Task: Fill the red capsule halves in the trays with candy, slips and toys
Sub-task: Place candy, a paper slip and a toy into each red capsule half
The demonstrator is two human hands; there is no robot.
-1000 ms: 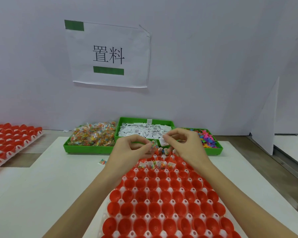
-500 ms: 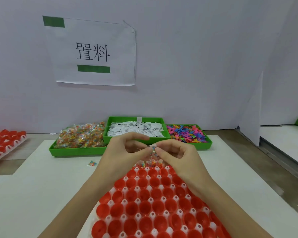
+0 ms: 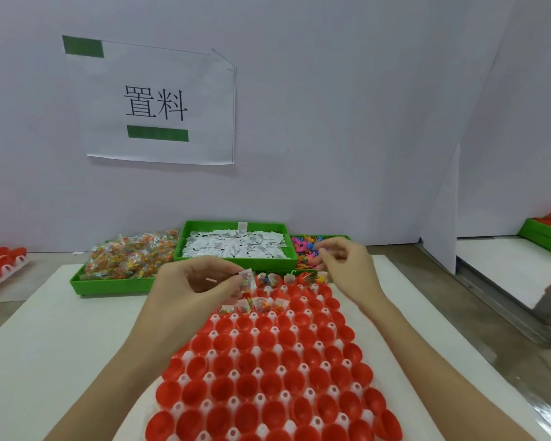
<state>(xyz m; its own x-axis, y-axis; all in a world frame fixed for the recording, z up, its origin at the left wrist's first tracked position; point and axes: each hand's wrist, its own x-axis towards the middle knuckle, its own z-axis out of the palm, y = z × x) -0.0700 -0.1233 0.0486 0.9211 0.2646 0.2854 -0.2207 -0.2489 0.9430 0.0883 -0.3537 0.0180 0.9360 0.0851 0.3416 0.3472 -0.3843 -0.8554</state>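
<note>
One little candy packet [image 3: 247, 279], pinched at its top edge in the left hand's [image 3: 191, 291] grip, looks light and crinkly, while the right hand's [image 3: 347, 268] grip hangs loosely curled, seemingly holding nothing.

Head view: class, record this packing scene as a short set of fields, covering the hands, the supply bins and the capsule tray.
left hand: pinches a candy packet above the tray's far end
right hand: fingers curled at the toy bin; what it holds cannot be told
candy bin: green, far left, heaped with packets
slip bin: green, middle, full of white slips
capsule tray: white, rows of red halves
filled halves: only the far rows hold packets; nearer rows empty
</note>
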